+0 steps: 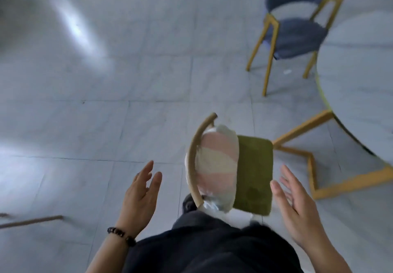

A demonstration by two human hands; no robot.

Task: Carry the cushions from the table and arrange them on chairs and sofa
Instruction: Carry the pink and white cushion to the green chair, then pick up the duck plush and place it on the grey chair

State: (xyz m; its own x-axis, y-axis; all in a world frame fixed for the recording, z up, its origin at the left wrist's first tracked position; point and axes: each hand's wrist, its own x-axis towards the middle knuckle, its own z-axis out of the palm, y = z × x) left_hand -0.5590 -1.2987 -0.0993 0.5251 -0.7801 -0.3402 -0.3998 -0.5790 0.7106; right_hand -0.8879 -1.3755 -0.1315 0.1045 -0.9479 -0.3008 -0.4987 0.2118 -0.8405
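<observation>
A pink and cream striped cushion (217,166) in a clear plastic wrap stands on the green-seated chair (255,175), leaning against its curved wooden backrest (192,158). My left hand (141,198) hovers open to the left of the chair, a bead bracelet on its wrist. My right hand (295,206) is open just right of the green seat's near corner. Neither hand touches the cushion. The round grey table (359,81) lies at the right, with no cushion visible on the part in view.
A blue chair with yellow legs (293,34) stands beyond, tucked near the table. The table's yellow base (314,166) spreads on the floor right of the green chair. A brown rod (32,221) lies at the lower left. Grey tiled floor stretches to the left.
</observation>
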